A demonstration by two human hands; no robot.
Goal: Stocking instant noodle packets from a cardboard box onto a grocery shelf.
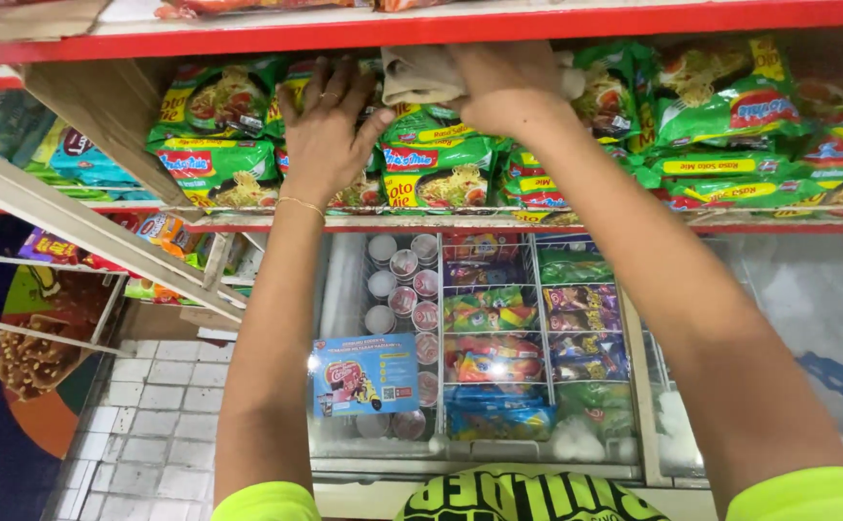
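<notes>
My left hand (328, 135) is resting spread flat on the green noodle packets (219, 159) while my right hand (498, 87) is gripping a beige cloth (419, 74).

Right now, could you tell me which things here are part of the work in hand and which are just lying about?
In hand:
- left hand flat on the green noodle packets
- right hand gripping a beige cloth on the red shelf

Lying about:
- chest freezer with ice-cream cups
- blue leaflet
- cardboard boxes
</notes>
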